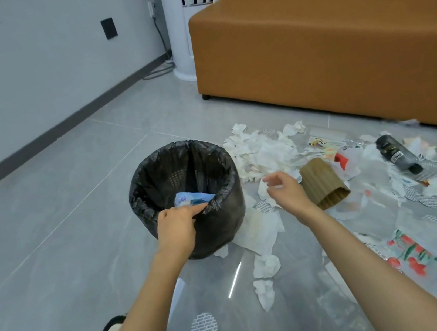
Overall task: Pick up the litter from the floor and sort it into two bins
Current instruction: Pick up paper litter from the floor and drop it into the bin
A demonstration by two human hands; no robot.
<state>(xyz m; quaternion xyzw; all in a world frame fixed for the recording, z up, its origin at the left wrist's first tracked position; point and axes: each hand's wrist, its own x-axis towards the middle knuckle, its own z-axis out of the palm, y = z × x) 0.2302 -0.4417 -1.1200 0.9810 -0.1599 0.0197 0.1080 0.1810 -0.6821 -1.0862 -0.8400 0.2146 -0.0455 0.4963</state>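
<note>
A round bin lined with a black bag (214,222) stands on the grey floor, and a blue packet (191,198) lies inside it. My left hand (177,228) rests on the bin's near rim with its fingers pinched on the liner, just below the blue packet. To the right of the bin, my right hand (283,188) hovers with nothing in it and the fingers apart, above crumpled white tissues (263,153). Beside that hand lies a brown corrugated cardboard sleeve (325,183). Further right lies a black bottle (398,154).
Litter covers the floor to the right: torn paper, a clear wrapper with red flowers (412,255), and round white patches (204,329). An orange sofa (322,50) stands behind it, beside a white tower appliance (178,29). A slipper (113,325) shows at the bottom left.
</note>
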